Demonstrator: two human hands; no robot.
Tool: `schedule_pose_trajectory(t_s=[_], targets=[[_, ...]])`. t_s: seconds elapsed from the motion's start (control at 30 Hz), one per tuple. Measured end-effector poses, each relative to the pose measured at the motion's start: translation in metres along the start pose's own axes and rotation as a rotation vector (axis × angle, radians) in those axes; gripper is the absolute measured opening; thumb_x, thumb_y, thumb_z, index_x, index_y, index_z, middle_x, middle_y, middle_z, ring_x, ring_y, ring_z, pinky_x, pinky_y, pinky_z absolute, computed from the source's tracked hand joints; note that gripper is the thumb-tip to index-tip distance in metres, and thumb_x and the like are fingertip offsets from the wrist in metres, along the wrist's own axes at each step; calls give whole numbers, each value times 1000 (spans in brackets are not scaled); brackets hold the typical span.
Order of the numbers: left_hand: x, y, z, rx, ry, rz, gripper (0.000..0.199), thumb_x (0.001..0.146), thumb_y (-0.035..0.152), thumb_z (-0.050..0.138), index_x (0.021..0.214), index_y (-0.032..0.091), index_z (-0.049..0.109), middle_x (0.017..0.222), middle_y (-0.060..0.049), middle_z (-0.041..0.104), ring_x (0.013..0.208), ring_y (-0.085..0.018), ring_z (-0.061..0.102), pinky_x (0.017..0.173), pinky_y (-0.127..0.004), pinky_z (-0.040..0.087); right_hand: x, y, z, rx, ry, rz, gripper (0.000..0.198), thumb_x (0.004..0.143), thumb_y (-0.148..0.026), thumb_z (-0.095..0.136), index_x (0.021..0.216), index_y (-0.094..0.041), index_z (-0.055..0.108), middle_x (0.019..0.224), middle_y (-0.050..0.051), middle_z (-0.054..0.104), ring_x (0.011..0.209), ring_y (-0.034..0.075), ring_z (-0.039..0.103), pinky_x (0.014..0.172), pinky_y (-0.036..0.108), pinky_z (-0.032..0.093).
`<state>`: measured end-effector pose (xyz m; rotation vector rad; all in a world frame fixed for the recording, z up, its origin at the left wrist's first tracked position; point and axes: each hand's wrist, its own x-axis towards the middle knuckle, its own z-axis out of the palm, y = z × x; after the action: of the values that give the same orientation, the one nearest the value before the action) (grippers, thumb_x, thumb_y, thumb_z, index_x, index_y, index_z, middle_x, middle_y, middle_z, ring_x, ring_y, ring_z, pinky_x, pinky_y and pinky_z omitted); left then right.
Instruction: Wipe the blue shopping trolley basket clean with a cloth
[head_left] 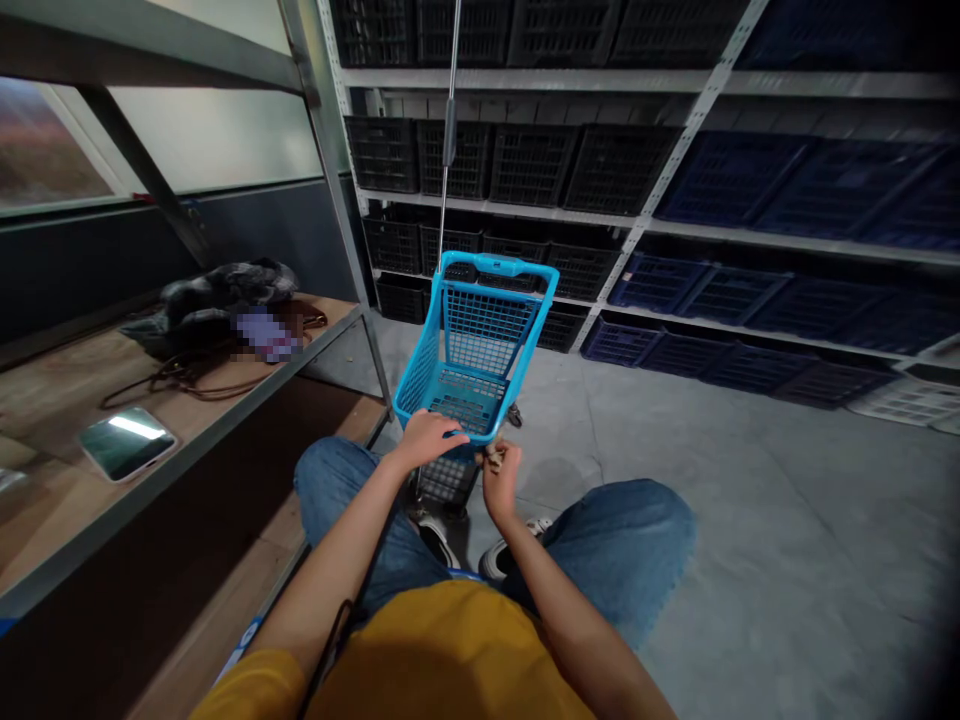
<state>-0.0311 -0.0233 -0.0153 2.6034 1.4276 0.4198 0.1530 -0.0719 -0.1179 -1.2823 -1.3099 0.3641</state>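
A bright blue plastic shopping cart (491, 335) with mesh sides stands in front of my knees, and its basket is bare inside. My left hand (429, 440) rests over the near rim of its basket, fingers closed on the edge. Just right of it and slightly lower, my right hand (504, 478) is closed, with a small crumpled beige piece (495, 459) at its fingertips. That piece is against the cart's near right corner; what it is exactly I cannot make out. A dark caster (514, 415) shows beside the basket.
On my left, a wooden shelf (52, 400) in a metal frame bears a phone (127, 443), a dark plaid cloth (225, 290) and brown cords. Racks with black crates (532, 165) and blue crates (735, 180) line the back. A metal pole (450, 130) rises behind the cart.
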Motion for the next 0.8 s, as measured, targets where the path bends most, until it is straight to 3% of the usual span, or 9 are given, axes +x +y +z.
schedule_pose_trajectory(t_s=[0.13, 0.27, 0.43, 0.53, 0.63, 0.8], targets=[[0, 1, -1, 2, 5, 7, 44, 95, 60, 48, 99, 26, 75, 99, -3, 77, 97, -20, 67, 79, -31, 35, -14, 17, 11, 76, -64, 138, 1, 86, -24, 42, 86, -25, 41, 82, 1, 49, 76, 19, 51, 71, 33, 48], [0, 2, -2, 8, -4, 12, 43, 95, 60, 48, 98, 25, 75, 98, -3, 77, 96, -21, 67, 78, -31, 35, 3, -2, 12, 209, 21, 257, 9, 93, -29, 39, 100, -24, 43, 89, 0, 50, 69, 14, 55, 69, 30, 49], [1, 1, -2, 12, -14, -6, 46, 95, 61, 46, 100, 26, 75, 100, -4, 77, 97, -21, 67, 78, -32, 35, -2, -7, 14, 226, -40, 287, 11, 92, -35, 42, 93, -25, 45, 83, -1, 54, 67, 15, 55, 61, 28, 48], [1, 0, -1, 17, -5, 2, 46, 96, 61, 46, 100, 26, 75, 100, -4, 77, 98, -20, 67, 78, -31, 35, -6, -3, 15, 310, -135, 436, 16, 89, -40, 47, 86, -25, 43, 67, -5, 52, 54, 15, 51, 49, 27, 44], [2, 0, -1, 18, -1, 6, 46, 96, 61, 44, 98, 26, 75, 100, -3, 77, 97, -20, 67, 78, -31, 35, 6, -12, 14, 465, -78, 570, 22, 87, -44, 52, 88, -26, 40, 60, -8, 50, 47, 14, 50, 47, 25, 42], [3, 1, -3, 25, -7, 0, 48, 96, 61, 43, 97, 25, 75, 96, -4, 77, 94, -20, 68, 76, -32, 34, 6, -18, 17, 510, 19, 456, 21, 90, -42, 50, 98, -26, 38, 74, -5, 53, 61, 13, 58, 56, 24, 48]])
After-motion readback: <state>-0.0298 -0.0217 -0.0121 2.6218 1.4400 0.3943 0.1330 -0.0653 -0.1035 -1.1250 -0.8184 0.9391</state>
